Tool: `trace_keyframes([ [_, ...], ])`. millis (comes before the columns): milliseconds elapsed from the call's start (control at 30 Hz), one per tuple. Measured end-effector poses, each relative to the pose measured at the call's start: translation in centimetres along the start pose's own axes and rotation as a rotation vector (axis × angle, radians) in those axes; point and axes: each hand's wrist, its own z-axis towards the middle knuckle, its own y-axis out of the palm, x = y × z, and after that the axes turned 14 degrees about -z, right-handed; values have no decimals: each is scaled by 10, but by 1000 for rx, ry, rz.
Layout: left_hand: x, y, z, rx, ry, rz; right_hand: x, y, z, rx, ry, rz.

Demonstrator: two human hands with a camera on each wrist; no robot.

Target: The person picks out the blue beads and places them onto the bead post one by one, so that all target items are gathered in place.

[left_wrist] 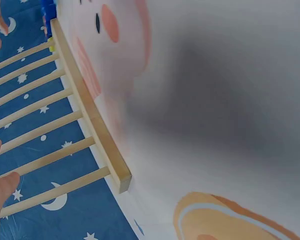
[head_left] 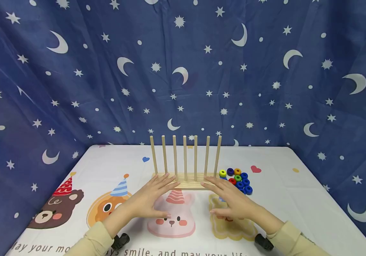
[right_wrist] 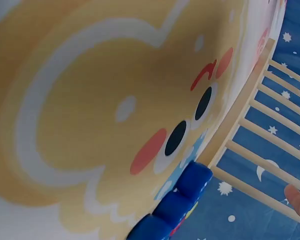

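A wooden rack with several upright dowels on a flat base stands mid-table. My left hand, fingers spread and straight, hovers before the rack's left part and holds nothing. The right hand mirrors it before the right end, its palm bare too. Just right of the rack lies a cluster of beads, mostly blue, with yellow, purple, orange, green and red among them. In the right wrist view, several blue beads sit by the rack's end. The left wrist view has the rack base running diagonally.
A white cloth printed with cartoon animals and lettering covers the table. Behind it hangs a dark blue curtain with moons and stars. Black wrist devices show beneath both sleeves.
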Motion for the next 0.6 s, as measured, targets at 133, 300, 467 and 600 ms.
trace_keyframes([
  [133,0,0,2,22,-2,-36,-1,2,4,42,22,41],
  [300,0,-2,7,48,-9,-61,-1,0,10,101,19,81],
  [467,2,-3,12,91,-2,-80,-2,-1,13,190,42,113],
  [600,3,-3,12,112,-2,-118,-5,1,15,318,50,145],
])
